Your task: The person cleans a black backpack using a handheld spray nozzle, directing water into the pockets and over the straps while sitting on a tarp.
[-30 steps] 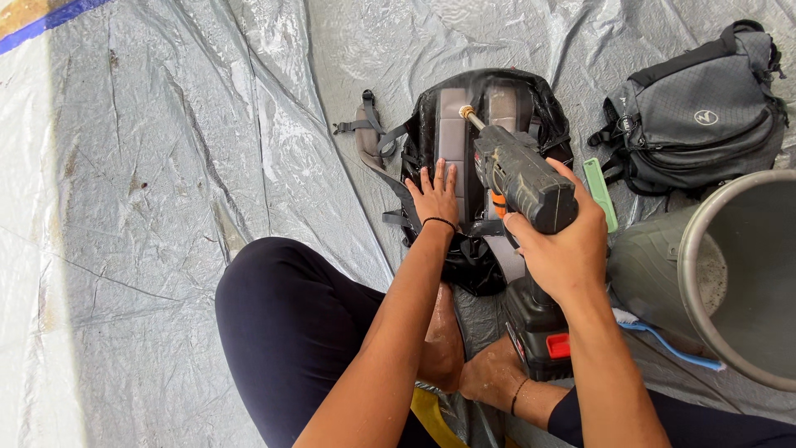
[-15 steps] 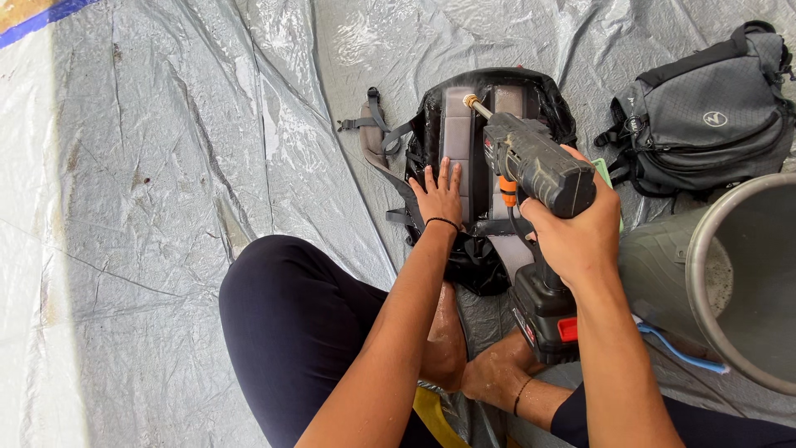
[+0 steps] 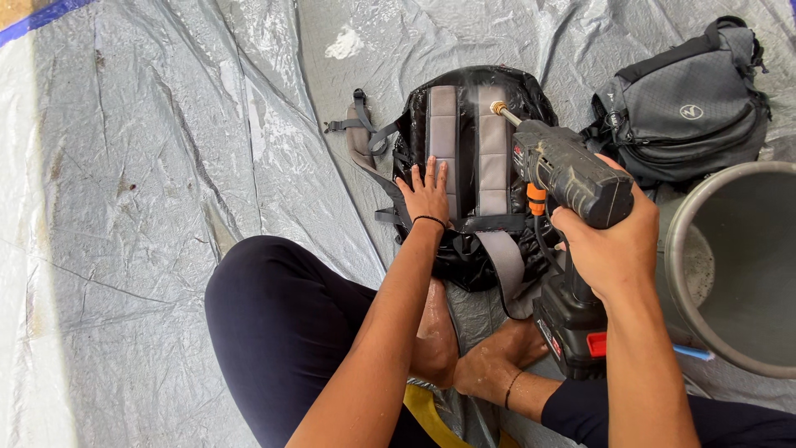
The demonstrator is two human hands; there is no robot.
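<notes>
Wet black backpack (image 3: 464,166) (grey padded straps) lies flat

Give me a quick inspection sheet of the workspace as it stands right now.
Surface: grey plastic tarp, crumpled, wet in patches.
Job's things: black backpack lying flat, grey back pads up; cordless spray gun with its brass nozzle aimed at the pads.
Clutter: grey sling bag at upper right; metal bucket at right.
Grippers: left hand flat on the backpack; right hand gripping the spray gun.
Cables: a blue hose by the bucket.
Surroundings: person's bare feet and dark trousers; blue stripe at top left.
</notes>
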